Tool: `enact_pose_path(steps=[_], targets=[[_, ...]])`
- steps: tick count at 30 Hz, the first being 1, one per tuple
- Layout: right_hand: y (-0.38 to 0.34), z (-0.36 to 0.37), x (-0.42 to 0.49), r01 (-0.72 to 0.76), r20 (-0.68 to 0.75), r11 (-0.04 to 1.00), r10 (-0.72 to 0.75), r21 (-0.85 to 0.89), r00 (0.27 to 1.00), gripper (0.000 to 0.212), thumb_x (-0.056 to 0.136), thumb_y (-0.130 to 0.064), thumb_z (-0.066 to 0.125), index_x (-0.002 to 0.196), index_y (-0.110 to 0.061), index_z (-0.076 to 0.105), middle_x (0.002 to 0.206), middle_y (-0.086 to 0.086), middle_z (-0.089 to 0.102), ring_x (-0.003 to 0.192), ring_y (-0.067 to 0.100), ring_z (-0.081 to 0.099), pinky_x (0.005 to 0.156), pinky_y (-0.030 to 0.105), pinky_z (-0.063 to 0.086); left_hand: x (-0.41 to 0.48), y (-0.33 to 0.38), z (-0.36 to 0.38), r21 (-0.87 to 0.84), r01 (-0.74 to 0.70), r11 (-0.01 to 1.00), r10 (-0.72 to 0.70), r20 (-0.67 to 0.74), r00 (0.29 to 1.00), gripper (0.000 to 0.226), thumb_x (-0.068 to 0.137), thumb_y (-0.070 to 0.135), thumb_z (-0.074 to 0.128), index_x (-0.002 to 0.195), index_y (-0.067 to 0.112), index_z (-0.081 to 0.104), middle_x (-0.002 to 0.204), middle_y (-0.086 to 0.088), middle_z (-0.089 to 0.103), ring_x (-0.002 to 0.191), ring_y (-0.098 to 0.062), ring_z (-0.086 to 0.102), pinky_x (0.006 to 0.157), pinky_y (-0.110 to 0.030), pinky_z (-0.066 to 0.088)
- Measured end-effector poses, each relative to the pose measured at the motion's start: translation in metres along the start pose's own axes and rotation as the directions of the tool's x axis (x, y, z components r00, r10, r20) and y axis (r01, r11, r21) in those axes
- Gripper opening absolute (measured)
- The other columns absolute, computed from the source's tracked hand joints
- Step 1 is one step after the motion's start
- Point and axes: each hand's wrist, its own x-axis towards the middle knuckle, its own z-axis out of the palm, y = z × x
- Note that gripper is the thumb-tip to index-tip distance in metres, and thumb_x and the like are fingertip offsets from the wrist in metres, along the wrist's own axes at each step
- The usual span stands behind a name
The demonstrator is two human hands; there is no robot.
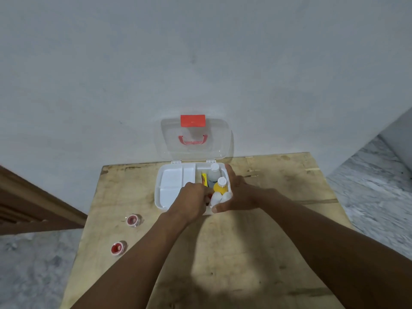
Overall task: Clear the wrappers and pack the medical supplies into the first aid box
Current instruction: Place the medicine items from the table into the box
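Observation:
The white first aid box (pixel 169 192) stands open at the far middle of the wooden table (pixel 245 253), its clear lid (pixel 194 139) with red latch and handle leaning against the wall. The right half holds a clear bottle (pixel 213 172), a yellow bottle with a white cap (pixel 220 186), a yellow packet (pixel 204 179) and white bottles (pixel 219 198). My left hand (pixel 192 201) reaches into the box, fingers curled and hidden among the supplies; whether it holds something is unclear. My right hand (pixel 236 192) grips the box's right wall. Two small red-and-white tape rolls (pixel 133 220) (pixel 118 248) lie on the table's left side.
The table stands against a pale wall. A white divided tray (pixel 171 184) fills the box's left half. The table's left edge drops to a marbled floor, with a brown wooden frame (pixel 33 208) at far left. Floor also shows at the right.

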Motion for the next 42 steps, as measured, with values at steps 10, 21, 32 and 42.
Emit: enact_pose_path(steps=[10,21,32,42], targets=[[0.017,0.006,0.005,0.039,-0.043,0.996,-0.036,0.078,0.998,0.134,0.045,-0.069,0.087,0.144,-0.048,-0.001,0.146,-0.008,0.037,0.128,0.020,0.048,0.099,0.051,0.049,-0.078,0.004,0.016,-0.218,0.218,0.951,-0.302,-0.522,0.797,0.032,0.092,0.018,0.058,0.122,0.017,0.068,0.121,-0.003,0.067,0.103,-0.021,0.065,0.087,-0.035,0.053],[0.029,0.006,0.013,0.067,0.019,0.992,-0.070,0.103,0.997,0.144,0.042,-0.078,0.082,0.145,-0.044,-0.012,0.154,-0.006,0.026,0.138,0.023,0.039,0.105,0.050,0.044,-0.206,-0.051,0.057,-0.258,0.800,0.542,-0.806,-0.427,0.409,0.052,0.087,0.007,0.058,0.137,0.018,0.056,0.132,-0.020,0.053,0.115,-0.038,0.056,0.093,-0.043,0.048],[0.023,0.004,0.014,0.008,0.136,1.000,-0.009,0.012,0.991,0.151,0.053,-0.081,0.072,0.146,-0.023,-0.033,0.158,-0.002,0.027,0.139,0.029,0.037,0.117,0.047,0.025,-0.263,-0.081,0.068,-0.379,0.871,0.312,-0.946,-0.212,0.246,0.066,0.093,0.014,0.059,0.153,0.023,0.033,0.135,-0.025,0.045,0.119,-0.040,0.053,0.099,-0.044,0.044],[0.016,0.007,0.008,0.063,0.090,0.994,-0.071,0.089,0.993,0.133,0.076,-0.038,0.080,0.146,-0.018,-0.032,0.156,0.004,0.024,0.138,0.029,0.035,0.109,0.040,0.029,-0.251,-0.075,0.062,-0.441,0.832,0.338,-0.940,-0.197,0.277,0.071,0.085,0.006,0.063,0.149,0.021,0.038,0.129,-0.017,0.059,0.119,-0.036,0.055,0.089,-0.038,0.047]])
